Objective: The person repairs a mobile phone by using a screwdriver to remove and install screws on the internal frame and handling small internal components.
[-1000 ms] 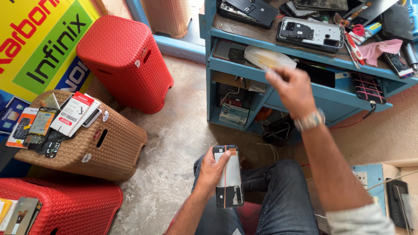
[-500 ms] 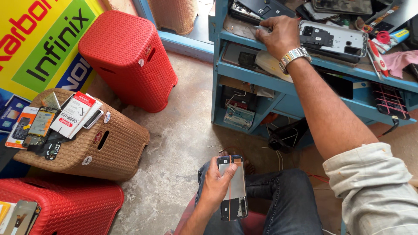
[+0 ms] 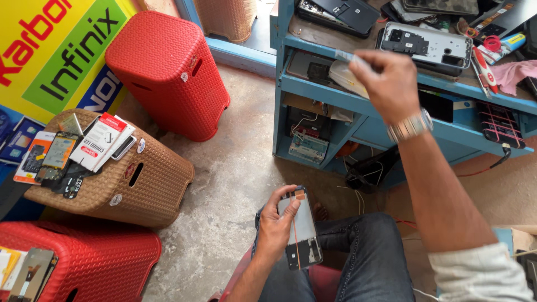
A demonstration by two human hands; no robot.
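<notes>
Your left hand (image 3: 275,223) grips an opened phone with a silvery inner panel (image 3: 301,228) low in the frame's centre, over your lap. Your right hand (image 3: 385,84) pinches a thin pale strip (image 3: 350,56) at upper right, before the blue wooden counter (image 3: 313,89).

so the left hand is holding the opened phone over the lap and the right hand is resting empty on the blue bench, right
Not quite. The right hand is not empty or resting: it is raised in front of the blue bench and pinches a thin pale strip between its fingertips. The left hand does hold the opened phone over the lap. The head view shows this.
</notes>
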